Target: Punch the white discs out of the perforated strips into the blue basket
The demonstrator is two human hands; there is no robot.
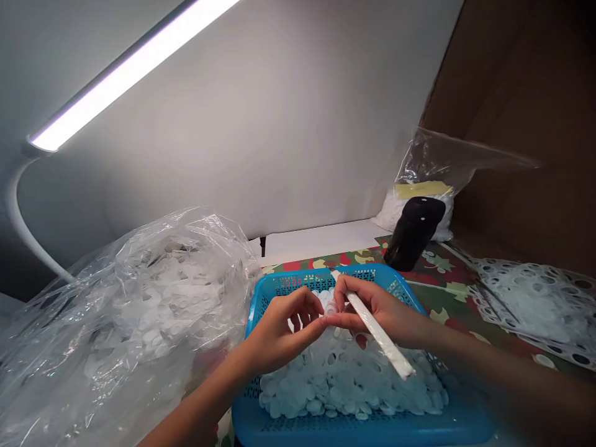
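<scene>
Over the basket, my left hand (289, 326) pinches a small translucent plastic piece (330, 308) between thumb and fingertips. My right hand (367, 305) meets it there, its fingertips at the same piece. A slim tool wrapped in white (379, 332) lies through the fingers of my right hand, its dark narrow tip pointing up and away; its exact kind is unclear. Beneath both hands is a blue plastic basket (363, 429) with perforated walls. It holds a heap of small round translucent plastic pieces (335, 385), partly covered by my hands.
A large clear bag (177, 298) of white pieces spreads at the left. A black container (414, 233) stands tilted before a clear bag (391, 208) at the back right. Perforated white trays (535, 304) with more pieces lie right. A lit lamp (135, 74) hangs overhead.
</scene>
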